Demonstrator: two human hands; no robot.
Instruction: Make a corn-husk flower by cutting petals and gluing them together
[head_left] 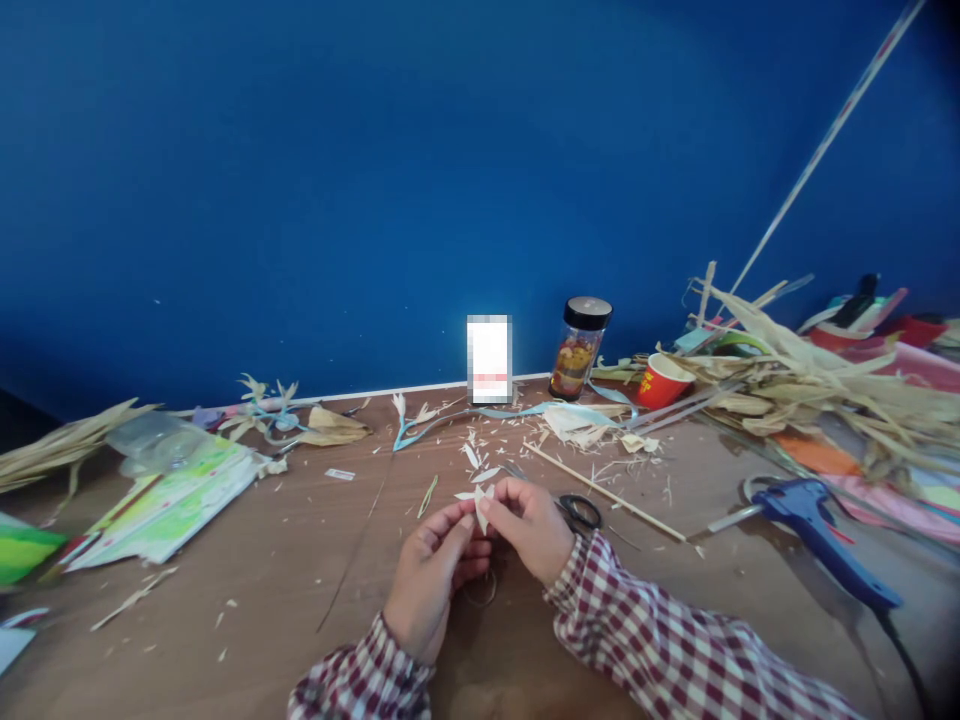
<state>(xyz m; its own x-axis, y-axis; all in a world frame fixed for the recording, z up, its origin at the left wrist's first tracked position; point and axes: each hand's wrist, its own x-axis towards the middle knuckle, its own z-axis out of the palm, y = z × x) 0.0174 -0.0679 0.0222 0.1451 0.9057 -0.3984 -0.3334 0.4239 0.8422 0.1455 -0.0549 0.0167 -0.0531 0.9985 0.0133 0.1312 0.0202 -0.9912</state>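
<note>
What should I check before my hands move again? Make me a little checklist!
1. Left hand and right hand both on the pale piece: ok.
2. Jar has its black-rimmed lid on: ok.
3. Red cup not tipped over: ok.
4. Tabletop free of scraps: not ok, bits lie all around.
5. Blue glue gun cool: cannot tell.
6. Scissors not touching the right hand: cannot tell.

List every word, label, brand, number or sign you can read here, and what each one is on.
Nothing reads clearly.
Red paper cup: yellow lettering, too blurred to read.
Small white slip: faint marks, too small to read.
Upright white item: pixelated, nothing legible.
</note>
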